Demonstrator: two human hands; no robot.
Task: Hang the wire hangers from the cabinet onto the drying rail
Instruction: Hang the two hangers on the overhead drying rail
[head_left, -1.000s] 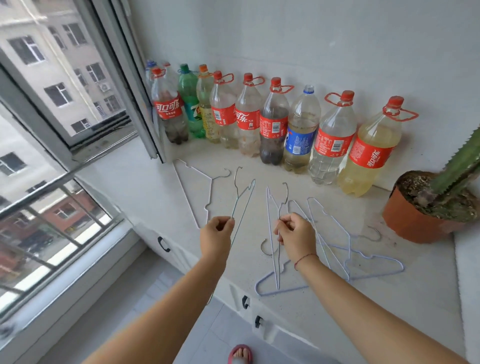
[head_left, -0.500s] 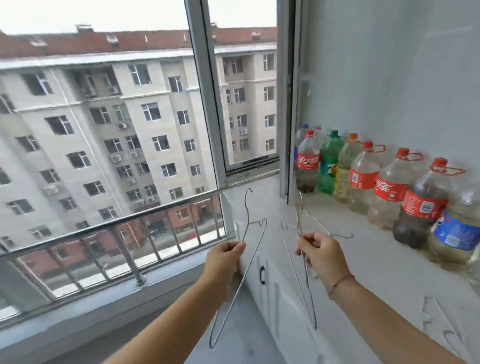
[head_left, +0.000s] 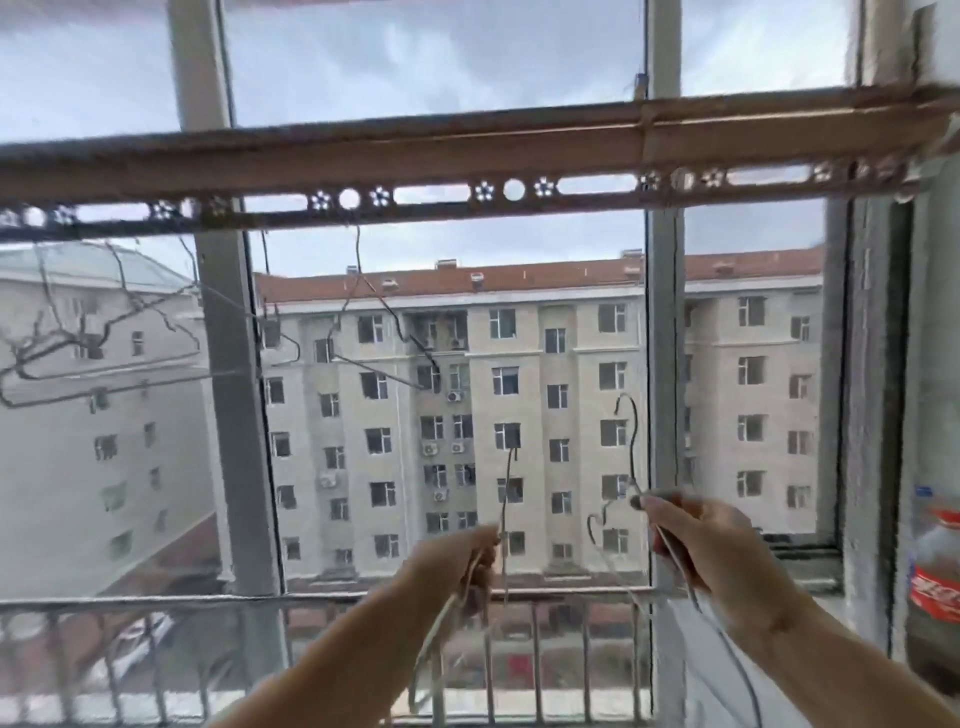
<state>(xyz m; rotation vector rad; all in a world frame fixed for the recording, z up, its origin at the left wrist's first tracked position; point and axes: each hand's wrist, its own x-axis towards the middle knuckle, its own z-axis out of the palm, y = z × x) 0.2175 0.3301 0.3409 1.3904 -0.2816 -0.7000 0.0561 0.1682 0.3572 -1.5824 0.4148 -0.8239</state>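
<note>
The drying rail (head_left: 467, 150) runs across the top of the view, brown, with a strip of round holes under it. Wire hangers hang from it: one (head_left: 363, 312) near the middle and a few others (head_left: 104, 332) at the left. My left hand (head_left: 462, 561) grips a thin wire hanger (head_left: 506, 493) whose hook points up. My right hand (head_left: 696, 545) grips wire hangers (head_left: 631, 452), one hook standing high and a second hook lower to its left. Both hands are well below the rail.
Window frames (head_left: 239, 415) stand behind the rail, with apartment buildings outside. A metal balustrade (head_left: 260, 603) crosses low. A cola bottle (head_left: 935, 587) stands at the right edge beside the window jamb.
The view has swung up from the cabinet top to the window and rail. Both hands have lifted their hangers off the cabinet and raised them toward the rail.
</note>
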